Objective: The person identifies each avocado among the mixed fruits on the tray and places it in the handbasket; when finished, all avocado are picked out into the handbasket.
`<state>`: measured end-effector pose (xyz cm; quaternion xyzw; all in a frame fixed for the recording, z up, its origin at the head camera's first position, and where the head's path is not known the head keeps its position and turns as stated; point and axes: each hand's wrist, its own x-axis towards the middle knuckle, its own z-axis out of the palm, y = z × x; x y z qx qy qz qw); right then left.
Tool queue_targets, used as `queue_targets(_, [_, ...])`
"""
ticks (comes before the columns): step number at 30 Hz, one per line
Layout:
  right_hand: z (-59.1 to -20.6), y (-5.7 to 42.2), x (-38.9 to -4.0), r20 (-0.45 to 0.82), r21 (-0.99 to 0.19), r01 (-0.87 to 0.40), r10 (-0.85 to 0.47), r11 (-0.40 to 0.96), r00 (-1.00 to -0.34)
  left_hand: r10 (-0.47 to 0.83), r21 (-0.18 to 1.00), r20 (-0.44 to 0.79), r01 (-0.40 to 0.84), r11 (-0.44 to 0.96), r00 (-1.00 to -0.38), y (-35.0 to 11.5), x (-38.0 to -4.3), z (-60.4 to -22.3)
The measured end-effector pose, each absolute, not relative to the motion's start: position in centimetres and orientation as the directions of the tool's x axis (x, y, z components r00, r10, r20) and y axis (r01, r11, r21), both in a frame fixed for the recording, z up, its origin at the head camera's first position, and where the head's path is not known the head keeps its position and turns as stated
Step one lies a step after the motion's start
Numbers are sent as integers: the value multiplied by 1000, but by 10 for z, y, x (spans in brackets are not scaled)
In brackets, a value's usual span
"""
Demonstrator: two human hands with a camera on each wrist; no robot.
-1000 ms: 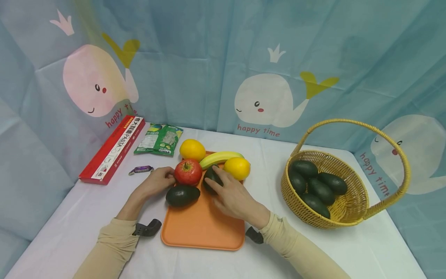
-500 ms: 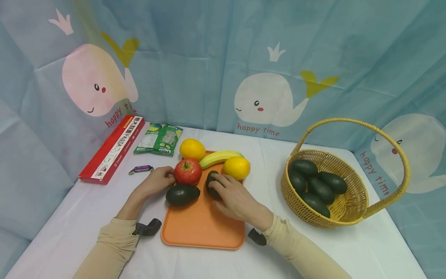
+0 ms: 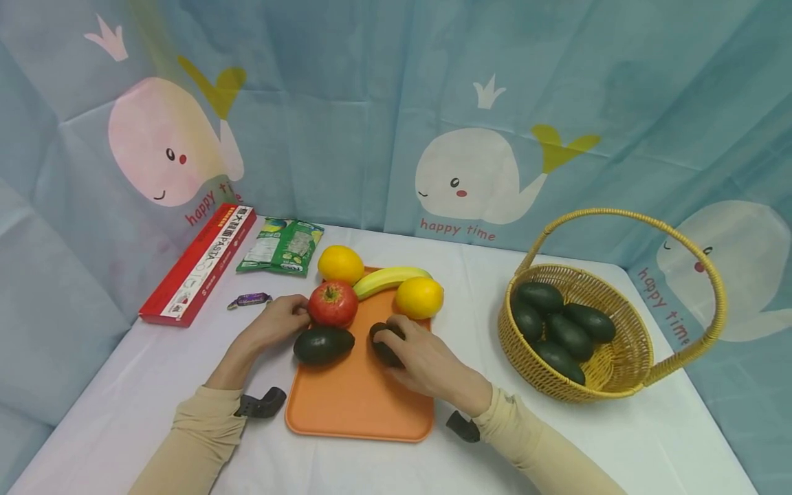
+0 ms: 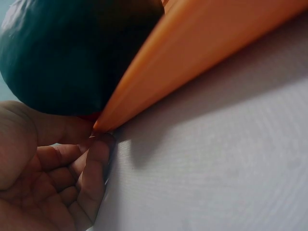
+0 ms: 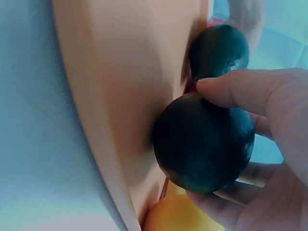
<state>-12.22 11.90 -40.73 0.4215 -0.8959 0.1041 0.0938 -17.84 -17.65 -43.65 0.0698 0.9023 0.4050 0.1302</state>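
Note:
My right hand (image 3: 427, 357) grips a dark green avocado (image 5: 202, 144) between thumb and fingers, low over the middle of the orange tray (image 3: 361, 412). Whether the avocado touches the tray, I cannot tell. At the tray's left edge, my left hand (image 3: 278, 324) pinches the rim between thumb and fingers, as the left wrist view shows. A second avocado (image 3: 323, 346) lies beside that hand, over the tray's left edge. Behind it sits a red pomegranate-like fruit (image 3: 333, 304). A banana (image 3: 391, 280) and two yellow lemon-like fruits, one at right (image 3: 419, 298) and one at left (image 3: 341, 265), lie toward the back.
A wicker basket (image 3: 513, 354) with a tall handle stands at the right, holding several avocados. Left of the tray are a red pasta box (image 3: 196, 268), a green snack bag (image 3: 281, 246) and a purple-wrapped candy (image 3: 250, 300). A blue curtain (image 3: 346, 137) hangs behind the table.
My right hand has drawn its avocado back toward the front of the tray, away from the banana and the right yellow fruit. The left hand has stayed at the tray's edge.

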Motion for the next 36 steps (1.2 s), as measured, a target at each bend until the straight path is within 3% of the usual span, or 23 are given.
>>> queue_targets(9, [-411, 121, -122, 270, -72, -767, -728, 638, -631, 229, 751, -183, 14, 661, -956, -176, -178, -437])
queue_targets(18, [-408, 132, -118, 280, -207, -700, -645, 683, -711, 228, 753, -190, 7, 657, -955, -176, -178, -439])
queue_targets(25, [-383, 162, -111, 397, -306, -637, -514, 708, -761, 234, 757, -180, 18, 653, -955, -175, -178, -436])
queue_targets(30, [-363, 196, -107, 520, -316, -597, -392, 737, -759, 235, 757, -182, 17, 653, -955, -175, -178, -436])
queue_targets(36, [-346, 236, -105, 582, -370, -470, -194, 801, -789, 234, 753, -186, 14, 657, -954, -178, -180, -438])
